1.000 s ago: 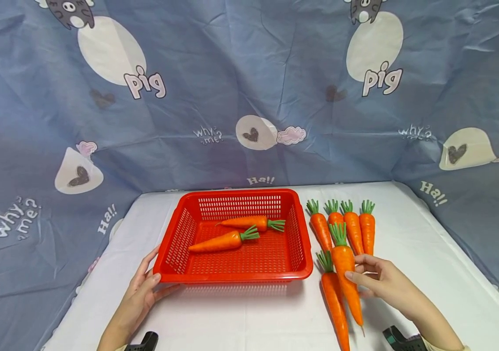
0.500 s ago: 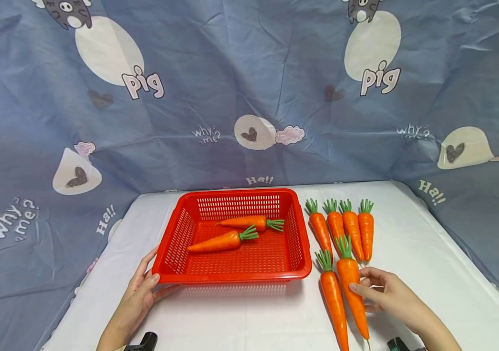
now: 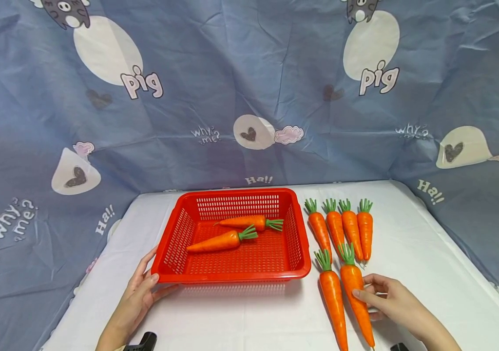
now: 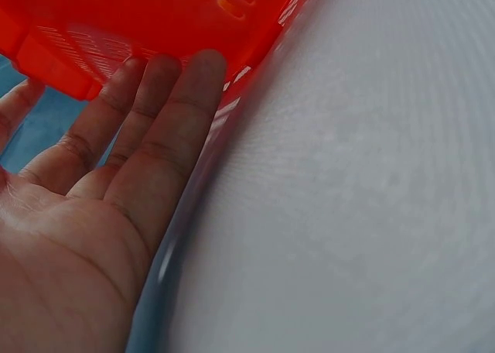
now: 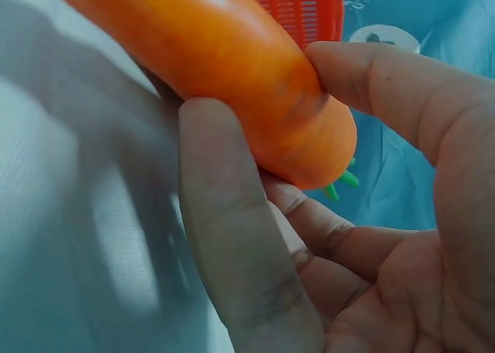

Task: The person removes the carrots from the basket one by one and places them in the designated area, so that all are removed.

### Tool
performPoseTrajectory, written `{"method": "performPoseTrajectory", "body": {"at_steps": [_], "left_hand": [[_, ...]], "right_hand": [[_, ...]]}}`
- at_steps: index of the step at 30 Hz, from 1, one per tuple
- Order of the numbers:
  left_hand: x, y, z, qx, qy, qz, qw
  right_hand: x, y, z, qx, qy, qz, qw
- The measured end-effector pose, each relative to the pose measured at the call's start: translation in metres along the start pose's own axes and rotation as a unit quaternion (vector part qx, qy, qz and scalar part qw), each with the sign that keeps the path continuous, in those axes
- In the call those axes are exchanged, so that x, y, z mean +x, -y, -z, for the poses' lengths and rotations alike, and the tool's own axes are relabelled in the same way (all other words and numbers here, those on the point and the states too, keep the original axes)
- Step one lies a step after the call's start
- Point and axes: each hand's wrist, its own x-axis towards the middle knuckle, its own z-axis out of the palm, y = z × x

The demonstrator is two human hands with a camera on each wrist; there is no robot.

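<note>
My right hand pinches an orange carrot with a green top, thumb on its upper face and fingers along its right side. In the right wrist view, the thumb and fingers press the smooth body of this carrot from both sides. Just left of it another carrot lies nearly parallel on the white cloth. At the front left corner of a red plastic basket is my left hand. Its fingers look fairly straight against the basket's outer wall in the left wrist view.
Two carrots lie inside the basket, tops pointing right. Several more carrots form a row right of the basket, tops toward the back. A blue printed cloth hangs behind the white-covered table.
My right hand has moved toward the front right with its carrot, which no longer overlaps the carrot on its left. My left hand and the basket stay put.
</note>
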Motion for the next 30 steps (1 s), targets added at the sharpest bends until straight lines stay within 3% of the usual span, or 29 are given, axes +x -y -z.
{"method": "performPoseTrajectory", "body": {"at_steps": [12,30], "left_hand": [[0.0005,-0.0004,-0.0012,0.013,-0.013,0.007,0.9998],[-0.0017,0.0006,0.0000,0.000,0.006,-0.003,1.0000]], "right_hand": [[0.0020,-0.0032,-0.0044,-0.057,-0.025,-0.014,0.998],[0.0054,0.0017,-0.0076,-0.076,-0.027,-0.025,0.996]]}}
